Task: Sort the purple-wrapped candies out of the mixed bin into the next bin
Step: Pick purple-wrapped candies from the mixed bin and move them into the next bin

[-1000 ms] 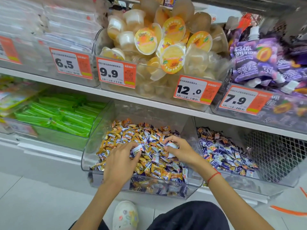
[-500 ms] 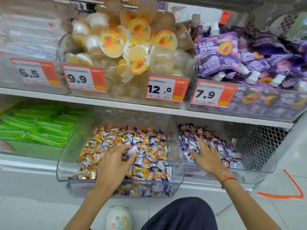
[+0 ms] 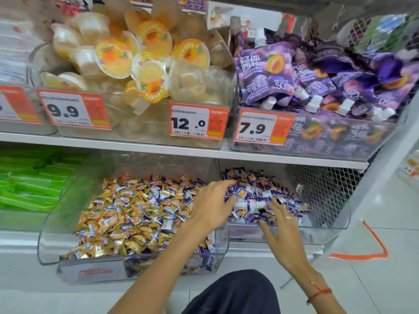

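Both hands, left hand and right hand, hover spread and empty over the purple bin, while many purple candies remain in the mixed bin.

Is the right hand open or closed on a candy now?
Open: the right hand has its fingers spread over the purple candies in the next bin, gripping nothing visible.

My arms are bare, with no sleeves in sight. My left hand wears nothing. On my right hand there is a pale ring around one finger, and a thin red string bracelet circles that wrist, knotted with a loose end sticking out. Below, my knee is covered in dark, plain trousers.
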